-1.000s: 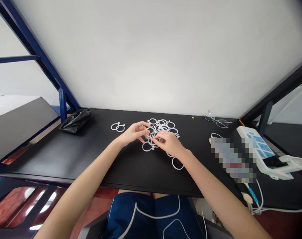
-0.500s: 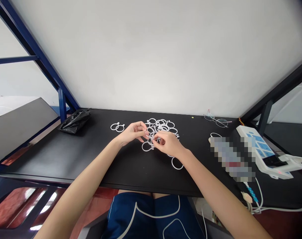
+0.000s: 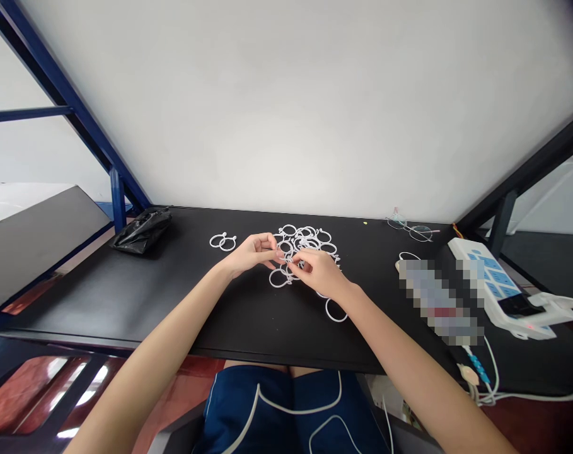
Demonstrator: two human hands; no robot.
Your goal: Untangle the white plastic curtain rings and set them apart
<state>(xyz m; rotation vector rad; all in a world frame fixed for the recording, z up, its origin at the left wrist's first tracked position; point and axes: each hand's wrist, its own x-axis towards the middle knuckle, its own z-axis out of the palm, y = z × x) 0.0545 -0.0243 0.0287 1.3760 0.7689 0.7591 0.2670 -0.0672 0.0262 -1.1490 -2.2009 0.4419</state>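
Note:
Fingertips pinched, my left hand (image 3: 252, 255) is at the left side of a loose pile of white curtain rings (image 3: 309, 241), each with a small eyelet. My right hand (image 3: 320, 272) comes over the pile from the right, thumb and forefinger pressed together. Between the two sets of fingertips is a white ring's small end, mostly covered by the fingers. One curtain ring (image 3: 270, 278) lies just below the hands, and another (image 3: 336, 321) sits by my right wrist. Two linked or overlapping rings (image 3: 222, 246) rest apart on the left.
A black plastic bag (image 3: 143, 231) is at the table's back left. Eyeglasses (image 3: 419, 232) lie at the back right. A blurred-out phone-like object (image 3: 440, 306), a white power strip (image 3: 497, 284) and cables (image 3: 491, 396) occupy the right side of the black table (image 3: 173, 302).
My right fingertips have shifted slightly left and up, nearer to my left fingertips. The loose rings around them look the same.

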